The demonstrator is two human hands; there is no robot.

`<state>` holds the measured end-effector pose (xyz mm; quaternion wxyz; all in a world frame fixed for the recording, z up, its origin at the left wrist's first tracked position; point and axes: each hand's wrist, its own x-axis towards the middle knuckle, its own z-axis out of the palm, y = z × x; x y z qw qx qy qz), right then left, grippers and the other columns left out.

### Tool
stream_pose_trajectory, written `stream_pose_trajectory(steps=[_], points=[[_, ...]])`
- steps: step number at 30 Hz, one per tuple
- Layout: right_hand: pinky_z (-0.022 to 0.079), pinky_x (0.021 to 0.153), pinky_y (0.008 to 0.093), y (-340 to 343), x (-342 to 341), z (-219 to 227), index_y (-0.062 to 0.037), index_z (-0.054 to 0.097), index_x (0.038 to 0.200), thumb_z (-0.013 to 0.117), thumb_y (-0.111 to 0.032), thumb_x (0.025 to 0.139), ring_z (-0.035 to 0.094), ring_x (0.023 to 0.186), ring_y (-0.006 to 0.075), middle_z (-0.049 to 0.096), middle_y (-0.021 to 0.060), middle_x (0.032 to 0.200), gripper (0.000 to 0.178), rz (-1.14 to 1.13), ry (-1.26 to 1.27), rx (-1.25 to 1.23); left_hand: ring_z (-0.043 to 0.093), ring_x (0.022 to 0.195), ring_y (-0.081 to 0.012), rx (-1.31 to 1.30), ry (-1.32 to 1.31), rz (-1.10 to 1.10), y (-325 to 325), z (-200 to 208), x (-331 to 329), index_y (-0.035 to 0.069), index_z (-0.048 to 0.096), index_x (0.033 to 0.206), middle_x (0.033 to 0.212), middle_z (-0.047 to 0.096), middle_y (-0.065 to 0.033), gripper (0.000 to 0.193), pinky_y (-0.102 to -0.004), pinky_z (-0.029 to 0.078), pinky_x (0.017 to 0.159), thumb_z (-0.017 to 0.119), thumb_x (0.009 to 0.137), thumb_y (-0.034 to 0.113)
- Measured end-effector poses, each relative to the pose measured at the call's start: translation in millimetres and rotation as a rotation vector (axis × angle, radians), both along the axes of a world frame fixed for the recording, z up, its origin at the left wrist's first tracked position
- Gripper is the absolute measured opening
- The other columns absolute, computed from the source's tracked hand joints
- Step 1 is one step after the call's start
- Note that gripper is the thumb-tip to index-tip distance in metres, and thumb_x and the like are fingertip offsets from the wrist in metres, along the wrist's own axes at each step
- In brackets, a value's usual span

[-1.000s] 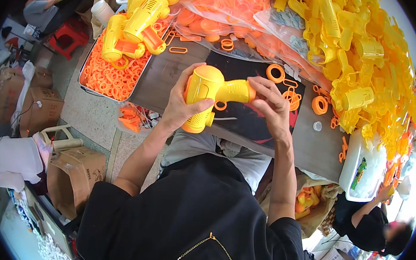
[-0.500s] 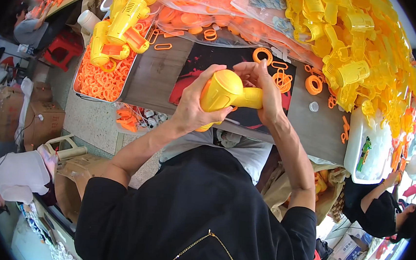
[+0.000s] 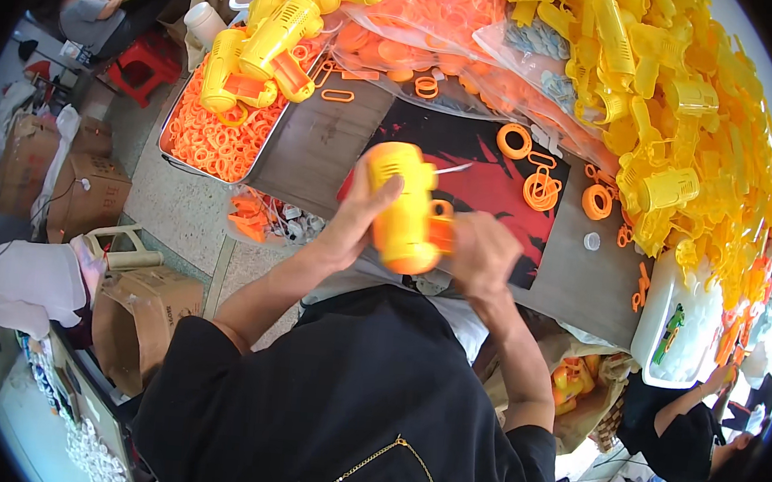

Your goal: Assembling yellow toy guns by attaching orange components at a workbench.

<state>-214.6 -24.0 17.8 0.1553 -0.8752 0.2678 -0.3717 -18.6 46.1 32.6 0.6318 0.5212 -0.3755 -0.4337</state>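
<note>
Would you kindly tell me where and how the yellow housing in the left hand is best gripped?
Grip the yellow housing around its long, rounded barrel, probably from the left, as the left hand does: parts jut out on the right, and the right hand crowds that side.

Blurred Grip, Cropped Edges

The person's right hand (image 3: 486,253) is blurred — its fingers run together — and hides the handle end of the yellow housing (image 3: 399,210). Most fingers of the left hand (image 3: 351,225) disappear behind it. The top edge crops the yellow heap (image 3: 695,95); the lower, the necklace (image 3: 400,441).

Red stool (image 3: 146,61), cardboard box (image 3: 164,294); probably a cup (image 3: 204,24)
</note>
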Motion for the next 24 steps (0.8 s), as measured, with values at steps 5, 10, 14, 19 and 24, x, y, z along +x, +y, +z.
stream_pose_trajectory(steps=[5,10,14,19,24], points=[[0.050,0.071,0.0331,-54.7,73.2,-7.3,0.0031,0.064,0.095,0.059,-0.011,0.098,0.062,0.074,0.0177,0.064,0.0137,0.083,0.016,0.134,-0.132,0.535,0.066,0.095,-0.0188,0.048,0.517,0.198,17.1,-19.5,40.8,0.008,0.047,0.132,0.113,0.062,-0.0091,0.054,-0.0336,0.057,0.083,0.076,0.087,0.013],[0.052,0.077,0.0432,-157.7,127.1,-48.9,-0.0018,0.065,0.101,0.063,-0.001,0.086,0.065,0.089,0.0376,0.066,0.0165,0.098,0.015,-0.067,0.003,-0.044,0.065,0.099,-0.0188,0.052,0.557,0.203,37.0,-19.8,52.1,0.007,0.048,0.132,0.115,0.062,-0.0094,0.052,-0.0354,0.057,0.086,0.073,0.088,0.013],[0.052,0.079,0.0483,-171.9,147.8,-56.1,-0.0019,0.063,0.103,0.060,0.001,0.084,0.065,0.096,0.0403,0.064,0.0195,0.102,0.019,-0.061,0.385,-0.103,0.065,0.101,-0.0187,0.049,0.620,0.175,42.3,-12.9,53.1,0.005,0.049,0.133,0.112,0.063,-0.0089,0.049,-0.0355,0.056,0.088,0.071,0.090,0.014],[0.053,0.078,0.0472,-184.8,150.4,-56.7,0.0010,0.064,0.093,0.062,0.001,0.082,0.066,0.092,0.0412,0.066,0.0204,0.105,0.011,-0.012,0.323,0.049,0.065,0.099,-0.0160,0.045,0.615,0.161,25.8,-23.8,58.1,0.004,0.052,0.129,0.109,0.064,-0.0065,0.047,-0.0332,0.055,0.088,0.073,0.089,0.017],[0.053,0.075,0.0431,-193.7,137.1,-61.4,0.0032,0.066,0.087,0.066,0.002,0.080,0.068,0.084,0.0368,0.067,0.0219,0.109,0.008,0.098,0.163,0.246,0.065,0.097,-0.0138,0.039,0.624,0.120,5.8,-17.5,56.1,0.007,0.054,0.128,0.109,0.064,-0.0044,0.048,-0.0316,0.055,0.086,0.076,0.087,0.019]])
